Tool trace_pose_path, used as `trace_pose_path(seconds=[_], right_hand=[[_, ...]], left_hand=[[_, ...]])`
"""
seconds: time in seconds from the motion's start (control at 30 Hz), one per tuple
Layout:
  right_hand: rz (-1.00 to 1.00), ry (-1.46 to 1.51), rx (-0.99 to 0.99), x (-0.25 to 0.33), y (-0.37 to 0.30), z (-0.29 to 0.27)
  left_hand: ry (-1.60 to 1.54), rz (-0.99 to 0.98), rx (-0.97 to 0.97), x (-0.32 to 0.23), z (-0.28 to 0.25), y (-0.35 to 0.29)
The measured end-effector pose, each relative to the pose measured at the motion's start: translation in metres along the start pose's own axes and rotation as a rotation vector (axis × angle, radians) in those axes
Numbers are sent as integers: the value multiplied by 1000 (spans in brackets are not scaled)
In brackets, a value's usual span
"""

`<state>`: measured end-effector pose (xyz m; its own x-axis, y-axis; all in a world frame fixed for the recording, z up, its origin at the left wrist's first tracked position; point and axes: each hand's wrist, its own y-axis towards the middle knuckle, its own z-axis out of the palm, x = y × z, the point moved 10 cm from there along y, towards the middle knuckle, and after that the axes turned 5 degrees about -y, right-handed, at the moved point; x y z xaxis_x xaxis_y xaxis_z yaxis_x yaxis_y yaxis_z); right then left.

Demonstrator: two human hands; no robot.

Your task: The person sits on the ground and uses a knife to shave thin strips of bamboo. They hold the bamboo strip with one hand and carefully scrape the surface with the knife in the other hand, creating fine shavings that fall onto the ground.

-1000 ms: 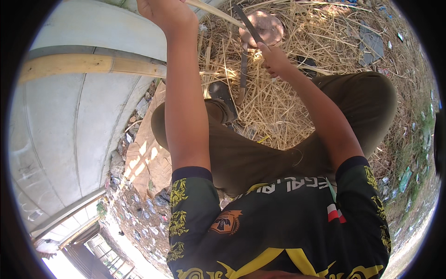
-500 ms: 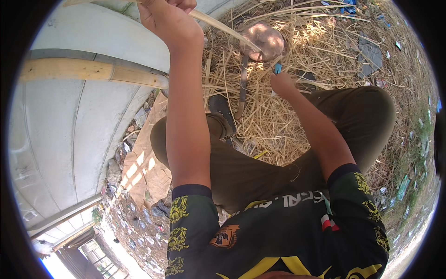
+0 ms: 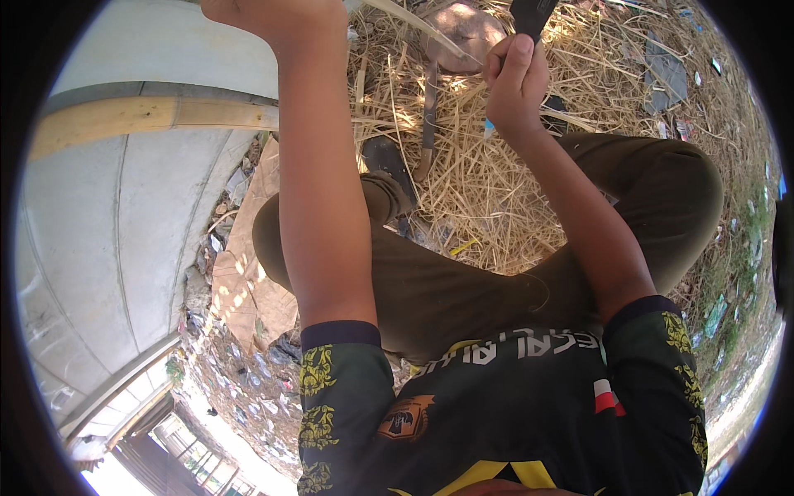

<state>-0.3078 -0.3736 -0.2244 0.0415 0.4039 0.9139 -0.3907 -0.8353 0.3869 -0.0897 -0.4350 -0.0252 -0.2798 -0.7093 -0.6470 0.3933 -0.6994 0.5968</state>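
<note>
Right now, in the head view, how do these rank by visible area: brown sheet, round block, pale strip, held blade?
Largest to smallest:
Brown sheet
Round block
Pale strip and held blade: too alike to rank.

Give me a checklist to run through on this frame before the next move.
1. Right hand closed around the black-bladed knife: ok.
2. Whole blade in view: not ok; the upper edge cuts it off.
3. Left hand gripping the pale strip: cannot tell; the fingers are out of frame.
4. Strip's end resting on the round block: cannot tell; they overlap in view, but contact is unclear.
5. Spare long knife clear of the feet: not ok; it lies on the straw-like litter close beside the dark shoe.
</note>
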Motion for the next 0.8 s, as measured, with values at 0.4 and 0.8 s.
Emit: trace_pose_path(seconds=[0.4, 0.8], right_hand=[[-2, -447, 122, 86, 33, 15], [725, -647, 719, -90, -23, 25]], left_hand=[[77, 112, 24, -13, -21, 3], [68, -24, 90, -8, -11, 3]])
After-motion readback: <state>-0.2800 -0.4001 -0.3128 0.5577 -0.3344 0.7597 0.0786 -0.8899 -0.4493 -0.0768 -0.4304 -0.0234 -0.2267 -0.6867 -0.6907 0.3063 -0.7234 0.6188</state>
